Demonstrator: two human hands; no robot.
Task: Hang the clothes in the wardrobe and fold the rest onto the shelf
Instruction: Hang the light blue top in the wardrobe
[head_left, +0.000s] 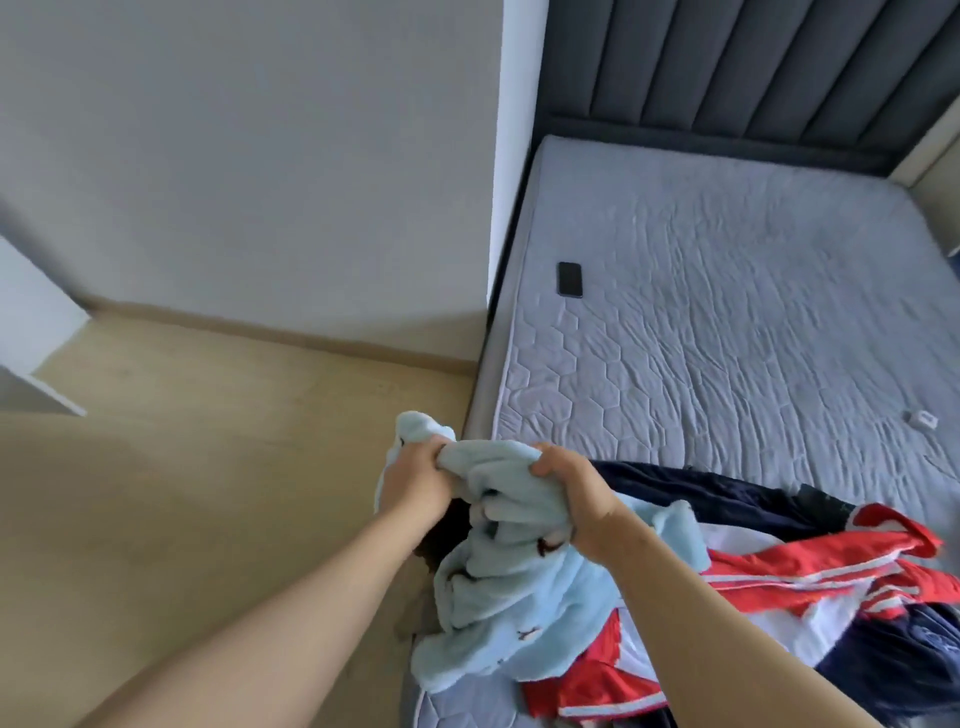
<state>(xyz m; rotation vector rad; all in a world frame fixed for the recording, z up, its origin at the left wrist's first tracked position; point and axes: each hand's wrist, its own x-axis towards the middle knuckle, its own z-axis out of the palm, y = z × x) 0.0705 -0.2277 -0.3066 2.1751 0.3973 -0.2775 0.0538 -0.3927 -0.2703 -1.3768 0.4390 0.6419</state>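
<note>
Fingers (546, 464) of both hands curled tight into the upper edge of a light blue fleece garment (498, 587); left hand (415, 478) and right hand (576, 491) grip it close together, lifted at the mattress (727, 312) corner, its lower part draping onto a red, white and navy clothes pile (789, 566). Farther off: a black phone (570, 279) on the mattress, grey headboard (753, 67), wooden floor (208, 467).
</note>
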